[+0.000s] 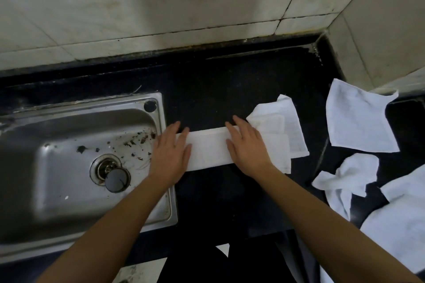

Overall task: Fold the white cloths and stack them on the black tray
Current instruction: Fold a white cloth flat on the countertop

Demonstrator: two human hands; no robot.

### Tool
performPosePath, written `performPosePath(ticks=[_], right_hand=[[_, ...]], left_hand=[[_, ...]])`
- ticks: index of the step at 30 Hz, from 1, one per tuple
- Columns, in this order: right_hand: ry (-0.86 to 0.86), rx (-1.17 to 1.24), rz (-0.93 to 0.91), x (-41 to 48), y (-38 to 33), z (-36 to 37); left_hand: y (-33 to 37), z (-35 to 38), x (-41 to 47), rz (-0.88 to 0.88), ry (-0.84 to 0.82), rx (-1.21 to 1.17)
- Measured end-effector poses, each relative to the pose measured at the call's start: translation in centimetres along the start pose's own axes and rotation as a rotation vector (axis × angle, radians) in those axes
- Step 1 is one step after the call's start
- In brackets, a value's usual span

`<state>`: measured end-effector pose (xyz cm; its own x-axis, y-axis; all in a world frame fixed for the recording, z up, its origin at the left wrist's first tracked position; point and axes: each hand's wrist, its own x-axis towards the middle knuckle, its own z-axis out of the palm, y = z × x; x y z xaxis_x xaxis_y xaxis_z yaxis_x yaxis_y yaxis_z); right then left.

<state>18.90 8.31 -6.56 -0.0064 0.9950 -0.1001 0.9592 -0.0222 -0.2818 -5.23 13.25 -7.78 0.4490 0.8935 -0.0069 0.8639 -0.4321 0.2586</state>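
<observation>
While both palms press flat on it, the folded white cloth (210,148) lies as a long strip on the black countertop (230,80), just right of the stainless steel sink (46,145). The left hand (169,153) rests on the strip's left end, fingers spread and open, gripping nothing — its heel overhangs the sink's rim. The right hand (247,145) lies open and flat on the strip's right part, fingers pointing toward the tiled wall (161,2), likewise closed on nothing.

Under the strip's right end, and partly covered by it, sits a second white cloth (289,126), loosely folded, its corner sticking up toward the wall. Well to the right, a flat unfolded cloth (358,119) lies spread out; nearer the person, a crumpled cloth (345,179) touches a larger pile of white cloths (400,225) at the picture's right edge. The dark surface beneath those cloths may be the tray — I cannot tell it from the countertop.

Inside the sink, dark debris (138,140) is scattered near the drain (105,167), and a round black plug (117,179) sits beside it.
</observation>
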Motion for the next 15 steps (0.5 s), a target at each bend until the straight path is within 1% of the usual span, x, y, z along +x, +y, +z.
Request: performPosePath(ticks=[2, 4, 11, 13, 15], right_hand=[[-0.128, -0.08, -0.053, -0.5, -0.3, 1.5], [-0.204, -0.125, -0.023, -0.7, 0.0, 2.7], [-0.24, -0.133, -0.001, -1.0, 0.2, 2.9], [-0.225, -0.071, 0.06, -1.1, -0.2, 2.0], [-0.157, -0.002, 0.174, -1.3, -0.5, 0.7]], left_hand=[[0.5, 1.2, -0.5, 0.076, -0.165, 0.084], [0.2, 2.3, -1.0, 0.091, -0.258, 0.149], [-0.2, 2.8, -1.5, 0.084, -0.34, 0.182], [-0.3, 2.6, -1.3, 0.08, -0.356, 0.17], [-0.1, 2.1, -1.0, 0.076, -0.356, 0.163]])
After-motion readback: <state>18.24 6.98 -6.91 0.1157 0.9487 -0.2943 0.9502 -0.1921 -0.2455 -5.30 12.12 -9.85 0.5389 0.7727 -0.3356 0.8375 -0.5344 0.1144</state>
